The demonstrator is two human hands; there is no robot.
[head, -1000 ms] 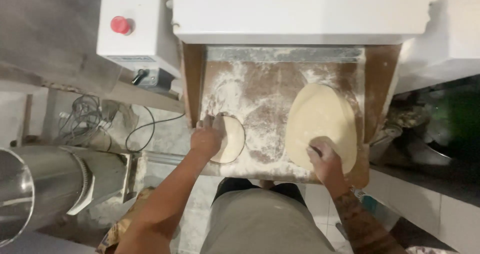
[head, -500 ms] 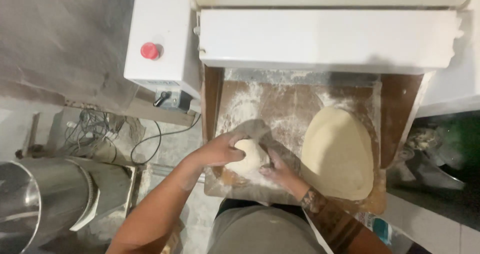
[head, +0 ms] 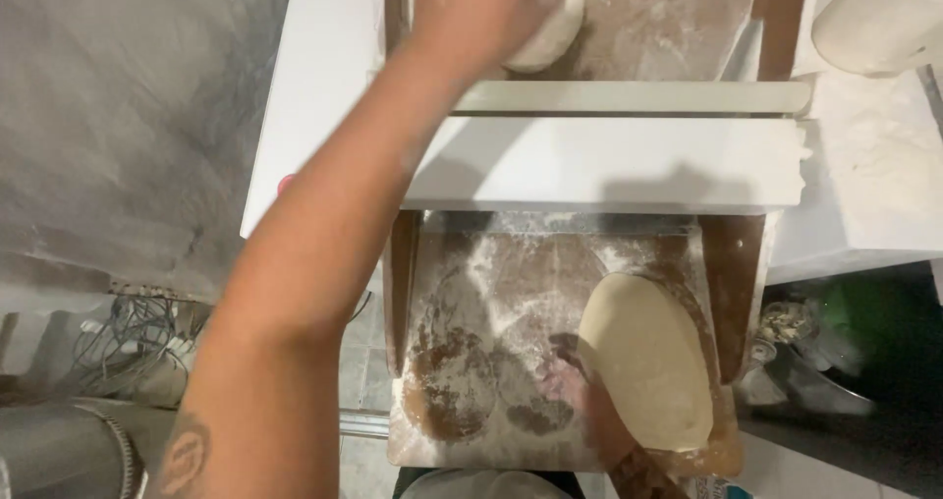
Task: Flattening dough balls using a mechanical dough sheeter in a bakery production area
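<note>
Dough ball [head: 545, 32] sits clamped in my left hand [head: 481, 8], at the top of the machine's upper floured chute [head: 668, 27], near its left rail. My right hand [head: 580, 396] lies flat and open on the lower tray [head: 471, 303], touching the left edge of the flattened oval dough [head: 648, 357]. That oval fills the tray's right side; the floured left half stays bare.

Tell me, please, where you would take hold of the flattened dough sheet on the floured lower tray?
Probably at the near edge of the dough sheet, from the front: it lies flat and thin, so fingers should slide under. The right hand already touches that side.
</note>
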